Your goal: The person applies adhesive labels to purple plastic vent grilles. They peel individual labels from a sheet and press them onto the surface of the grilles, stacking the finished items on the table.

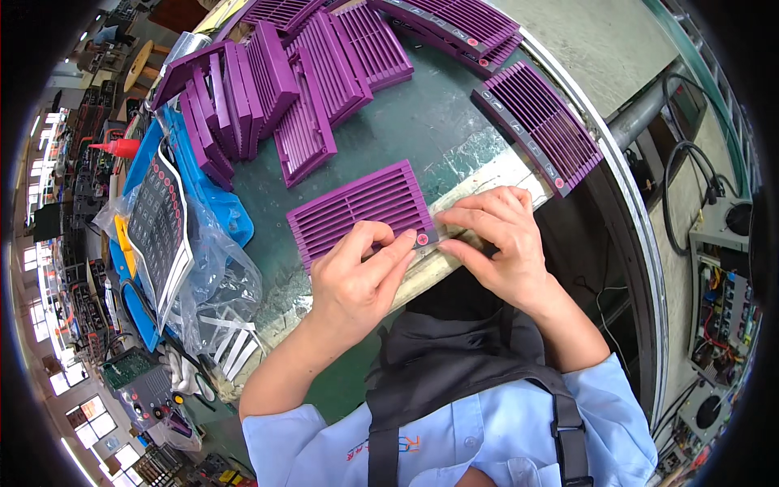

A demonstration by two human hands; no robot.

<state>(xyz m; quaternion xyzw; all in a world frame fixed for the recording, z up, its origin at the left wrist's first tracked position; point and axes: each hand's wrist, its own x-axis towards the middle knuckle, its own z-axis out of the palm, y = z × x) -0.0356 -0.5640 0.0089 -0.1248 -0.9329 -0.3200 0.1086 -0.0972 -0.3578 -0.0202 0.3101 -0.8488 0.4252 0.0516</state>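
Observation:
A purple slatted vent panel (353, 203) lies at the near edge of the green-topped table, in front of me. Along its near side, a dark label strip (422, 239) with a red symbol shows at the right end; my fingers cover the rest. My left hand (353, 276) is closed at that near side, its index finger and thumb pressed against the strip. At the panel's right corner, my right hand (499, 243) curls with thumb and fingers drawn toward each other. Whatever may be between those fingertips is too small to make out.
Several purple panels (324, 65) lean and pile at the far left. Labelled ones lie at the far right, one panel (540, 126) near the table's edge. To my left are a blue tray (231, 215), a printed label sheet (162, 227), clear plastic and white strips (235, 349).

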